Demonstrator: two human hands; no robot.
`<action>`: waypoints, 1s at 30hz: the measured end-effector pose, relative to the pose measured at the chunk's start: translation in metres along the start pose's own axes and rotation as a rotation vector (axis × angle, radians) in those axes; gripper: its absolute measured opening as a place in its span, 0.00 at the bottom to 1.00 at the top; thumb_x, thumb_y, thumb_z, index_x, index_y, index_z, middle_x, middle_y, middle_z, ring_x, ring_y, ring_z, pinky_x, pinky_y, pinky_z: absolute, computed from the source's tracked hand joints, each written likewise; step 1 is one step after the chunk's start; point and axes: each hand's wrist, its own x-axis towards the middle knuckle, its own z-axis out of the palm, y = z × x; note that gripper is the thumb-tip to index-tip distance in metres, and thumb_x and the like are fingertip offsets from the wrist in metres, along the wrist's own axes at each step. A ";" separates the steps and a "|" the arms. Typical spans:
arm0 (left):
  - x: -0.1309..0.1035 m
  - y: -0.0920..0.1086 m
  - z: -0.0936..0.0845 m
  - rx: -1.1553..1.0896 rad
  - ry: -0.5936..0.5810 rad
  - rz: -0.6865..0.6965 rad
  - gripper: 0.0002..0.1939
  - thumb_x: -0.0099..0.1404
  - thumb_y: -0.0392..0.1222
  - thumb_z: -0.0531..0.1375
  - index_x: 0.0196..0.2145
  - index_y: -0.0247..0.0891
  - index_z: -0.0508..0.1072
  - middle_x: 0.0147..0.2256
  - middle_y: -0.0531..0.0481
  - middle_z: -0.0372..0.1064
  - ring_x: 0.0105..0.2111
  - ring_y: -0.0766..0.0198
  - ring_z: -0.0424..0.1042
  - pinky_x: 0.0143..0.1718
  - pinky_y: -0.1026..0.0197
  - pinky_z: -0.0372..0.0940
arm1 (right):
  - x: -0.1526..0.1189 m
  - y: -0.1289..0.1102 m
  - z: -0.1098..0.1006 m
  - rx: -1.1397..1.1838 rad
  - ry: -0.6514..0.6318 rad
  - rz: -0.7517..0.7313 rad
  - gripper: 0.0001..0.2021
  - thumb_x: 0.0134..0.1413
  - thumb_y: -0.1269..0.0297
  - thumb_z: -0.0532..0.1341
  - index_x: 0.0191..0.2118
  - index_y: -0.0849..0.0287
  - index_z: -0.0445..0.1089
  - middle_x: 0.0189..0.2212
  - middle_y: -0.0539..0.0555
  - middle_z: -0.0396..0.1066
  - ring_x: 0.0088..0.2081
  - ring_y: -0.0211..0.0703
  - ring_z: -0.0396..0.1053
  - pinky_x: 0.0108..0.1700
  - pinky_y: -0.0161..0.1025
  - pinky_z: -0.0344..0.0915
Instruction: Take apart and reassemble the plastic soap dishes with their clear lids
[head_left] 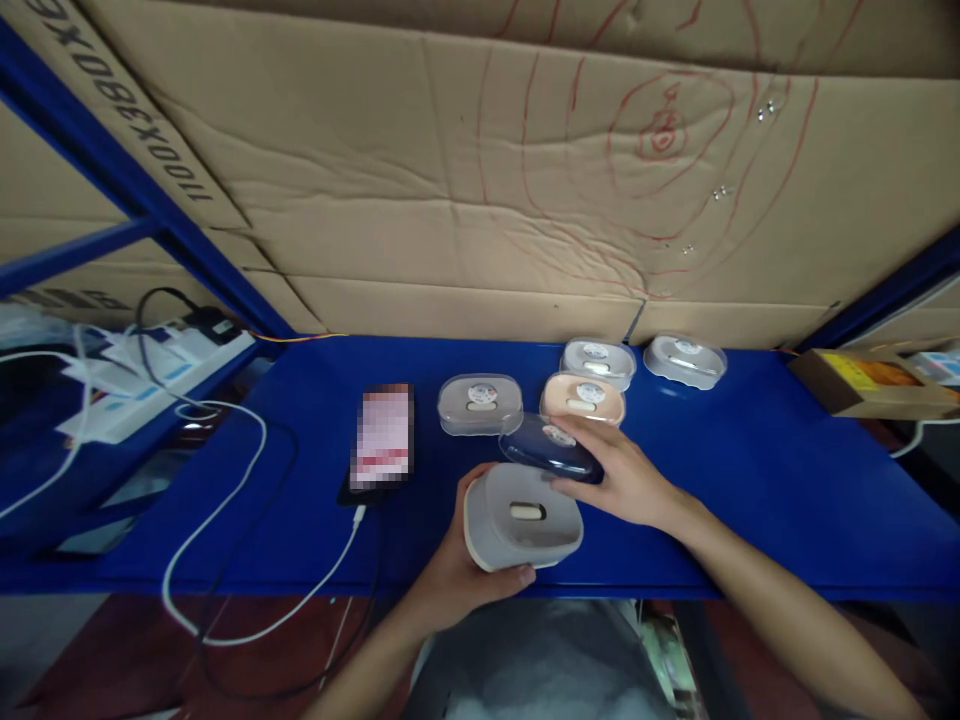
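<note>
My left hand [472, 570] is wrapped around a grey oval box [517, 530], held tilted near the front edge of the blue table. A slot with a pale oblong piece shows in the box's top. Just above it, my right hand [615, 470] grips a clear plastic lid [540, 445] with a round sticker; the blue table shows dark through it. The lid is tilted, and its near edge comes close to the box; whether they touch I cannot tell. Behind the lid stands a peach box [581, 397] under a clear lid.
A grey lidded box [480, 405] and two white lidded boxes [598, 362], [685, 361] stand farther back on the blue table [750, 480]. At left lies a phone [382, 440] with a white cable [255, 440]. A power strip [157, 385] and a cardboard box [862, 385] flank the table.
</note>
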 end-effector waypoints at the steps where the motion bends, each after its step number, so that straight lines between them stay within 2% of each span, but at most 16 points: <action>1: -0.001 -0.001 -0.001 0.016 -0.016 0.000 0.54 0.54 0.43 0.77 0.69 0.50 0.50 0.65 0.38 0.63 0.64 0.40 0.68 0.65 0.41 0.62 | -0.001 0.001 0.001 -0.100 0.045 0.045 0.40 0.63 0.44 0.67 0.74 0.49 0.56 0.70 0.64 0.63 0.70 0.66 0.62 0.69 0.68 0.61; 3: -0.003 -0.005 -0.003 0.050 -0.037 -0.002 0.55 0.54 0.43 0.78 0.69 0.51 0.49 0.65 0.38 0.61 0.64 0.40 0.67 0.64 0.40 0.63 | -0.004 0.003 0.002 -0.221 0.065 0.106 0.41 0.63 0.42 0.67 0.75 0.51 0.56 0.71 0.67 0.60 0.72 0.71 0.57 0.68 0.72 0.59; 5: -0.004 -0.007 -0.004 0.072 -0.034 -0.004 0.56 0.55 0.43 0.77 0.69 0.54 0.46 0.66 0.38 0.60 0.64 0.41 0.67 0.64 0.39 0.62 | -0.007 0.004 -0.001 -0.249 0.030 0.106 0.43 0.62 0.41 0.67 0.76 0.50 0.53 0.75 0.68 0.51 0.74 0.73 0.50 0.68 0.75 0.55; 7: -0.004 -0.008 -0.005 0.078 -0.024 0.003 0.58 0.55 0.43 0.77 0.70 0.56 0.44 0.65 0.39 0.60 0.64 0.41 0.67 0.65 0.38 0.61 | -0.008 0.001 -0.006 -0.217 0.014 0.058 0.40 0.66 0.44 0.65 0.76 0.48 0.52 0.77 0.66 0.46 0.76 0.71 0.45 0.70 0.74 0.53; 9: -0.003 -0.008 -0.005 0.088 -0.026 0.018 0.59 0.55 0.43 0.77 0.70 0.56 0.43 0.65 0.40 0.60 0.64 0.42 0.66 0.67 0.37 0.58 | -0.008 -0.007 -0.009 -0.148 -0.012 -0.036 0.36 0.68 0.46 0.63 0.76 0.47 0.52 0.76 0.63 0.47 0.76 0.65 0.46 0.72 0.69 0.52; 12: -0.001 -0.005 -0.004 0.104 -0.049 0.038 0.58 0.54 0.43 0.77 0.69 0.54 0.45 0.65 0.39 0.59 0.65 0.41 0.65 0.68 0.36 0.57 | -0.008 -0.021 -0.004 -0.036 -0.118 -0.194 0.37 0.67 0.46 0.64 0.75 0.49 0.55 0.75 0.62 0.53 0.75 0.62 0.50 0.73 0.64 0.53; 16: -0.001 -0.004 -0.003 0.111 -0.056 0.026 0.57 0.53 0.43 0.78 0.69 0.54 0.48 0.65 0.40 0.59 0.65 0.41 0.65 0.67 0.36 0.59 | -0.007 -0.027 0.010 0.106 -0.228 -0.211 0.36 0.69 0.49 0.63 0.75 0.53 0.54 0.71 0.65 0.61 0.72 0.58 0.58 0.72 0.59 0.57; 18: -0.001 -0.007 -0.003 0.104 -0.039 0.031 0.57 0.53 0.44 0.78 0.69 0.54 0.48 0.65 0.39 0.59 0.65 0.40 0.65 0.67 0.36 0.59 | -0.008 -0.025 0.014 0.174 -0.281 -0.203 0.42 0.65 0.45 0.66 0.76 0.55 0.51 0.72 0.66 0.58 0.73 0.59 0.56 0.71 0.58 0.59; 20: -0.001 -0.009 -0.004 0.090 -0.017 0.041 0.58 0.52 0.45 0.79 0.70 0.53 0.48 0.66 0.39 0.59 0.65 0.40 0.65 0.67 0.37 0.59 | -0.009 -0.024 0.016 0.184 -0.325 -0.204 0.51 0.59 0.41 0.70 0.78 0.55 0.46 0.75 0.68 0.52 0.75 0.63 0.51 0.72 0.60 0.56; 23: 0.000 -0.010 -0.003 0.076 0.002 0.021 0.59 0.53 0.45 0.78 0.71 0.52 0.47 0.66 0.38 0.60 0.66 0.40 0.65 0.68 0.37 0.59 | -0.010 -0.025 0.018 0.164 -0.306 -0.188 0.54 0.55 0.41 0.72 0.78 0.53 0.46 0.76 0.68 0.48 0.76 0.65 0.49 0.73 0.60 0.54; 26: 0.001 -0.006 -0.002 0.096 0.024 -0.001 0.58 0.54 0.46 0.78 0.71 0.51 0.48 0.68 0.37 0.59 0.66 0.40 0.65 0.68 0.38 0.59 | -0.008 -0.025 0.017 0.262 -0.253 -0.209 0.48 0.59 0.45 0.71 0.77 0.53 0.49 0.75 0.68 0.51 0.75 0.61 0.52 0.72 0.57 0.58; 30: -0.001 0.004 -0.002 0.225 0.120 0.031 0.50 0.60 0.46 0.75 0.71 0.50 0.52 0.71 0.39 0.55 0.71 0.42 0.58 0.72 0.41 0.52 | -0.005 -0.019 0.013 0.361 -0.209 -0.232 0.42 0.66 0.48 0.66 0.77 0.52 0.48 0.73 0.66 0.55 0.74 0.58 0.54 0.72 0.56 0.59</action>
